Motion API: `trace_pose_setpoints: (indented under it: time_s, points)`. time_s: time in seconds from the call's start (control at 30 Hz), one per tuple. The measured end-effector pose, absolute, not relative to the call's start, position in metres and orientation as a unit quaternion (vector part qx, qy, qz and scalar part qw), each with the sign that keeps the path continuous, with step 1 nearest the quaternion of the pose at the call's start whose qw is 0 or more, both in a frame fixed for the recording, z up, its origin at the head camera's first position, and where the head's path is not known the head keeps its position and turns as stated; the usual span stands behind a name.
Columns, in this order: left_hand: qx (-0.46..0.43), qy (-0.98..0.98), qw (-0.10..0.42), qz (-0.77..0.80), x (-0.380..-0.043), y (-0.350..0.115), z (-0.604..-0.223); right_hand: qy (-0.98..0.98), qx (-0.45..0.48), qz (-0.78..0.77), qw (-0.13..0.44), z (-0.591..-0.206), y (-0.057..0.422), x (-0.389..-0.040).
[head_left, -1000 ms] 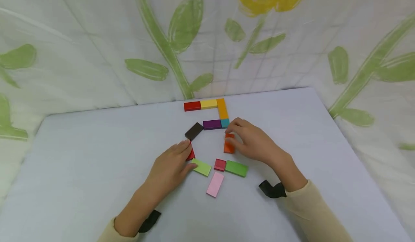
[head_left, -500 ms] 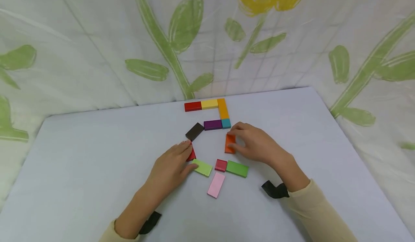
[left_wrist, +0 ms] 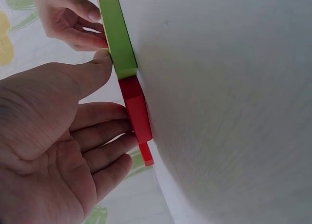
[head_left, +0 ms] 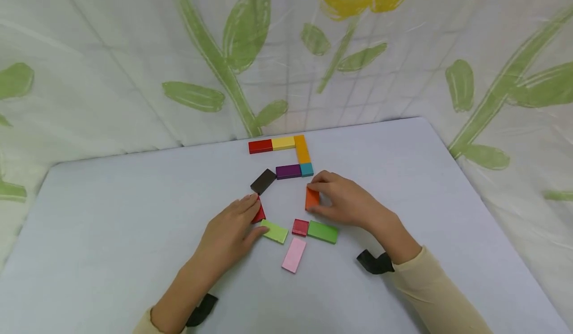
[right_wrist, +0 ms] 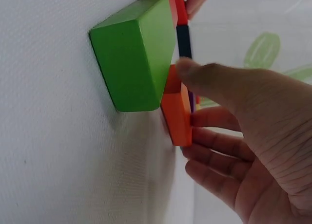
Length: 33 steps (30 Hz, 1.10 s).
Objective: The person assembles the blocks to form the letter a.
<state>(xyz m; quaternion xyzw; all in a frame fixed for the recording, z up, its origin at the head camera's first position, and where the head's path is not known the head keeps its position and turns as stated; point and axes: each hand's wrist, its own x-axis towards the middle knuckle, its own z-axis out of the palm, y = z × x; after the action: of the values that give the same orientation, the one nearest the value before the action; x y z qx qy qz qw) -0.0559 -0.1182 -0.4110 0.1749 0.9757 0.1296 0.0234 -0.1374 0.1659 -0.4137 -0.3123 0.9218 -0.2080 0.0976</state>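
My right hand (head_left: 342, 197) pinches an orange block (head_left: 312, 200) lying flat on the table, with fingertips at its far end and the thumb by its near end. Seen from the right wrist, a green block (right_wrist: 126, 63) stands in front of that orange one. On the other side, my left hand (head_left: 230, 229) lays its fingers on a red block (left_wrist: 136, 112), which it partly hides from the head view. Its thumb touches the light green block (head_left: 275, 232), set end to end with the red one. A dark block (head_left: 263, 181) meets the red block's far end.
Beyond the hands, purple (head_left: 288, 171), teal (head_left: 306, 169), amber (head_left: 302, 150), yellow (head_left: 283, 143) and red (head_left: 260, 146) blocks form a joined bent line near the table's far edge. A small red block (head_left: 300, 227) abuts the green one, with a pink block (head_left: 293, 256) nearer me.
My right hand has come slightly nearer along the orange block, its fingertips closing in on the far end. The left hand stays in place, and the head view has shifted a little.
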Motion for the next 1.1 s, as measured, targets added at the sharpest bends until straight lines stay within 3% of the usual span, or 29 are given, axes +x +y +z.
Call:
trace_pose_setpoints:
  time_s: [1.1]
  points:
    - [0.158, 0.980, 0.020, 0.119, -0.056, -0.114, -0.409, 0.914, -0.340, -0.208, 0.071, -0.417, 0.164, -0.153]
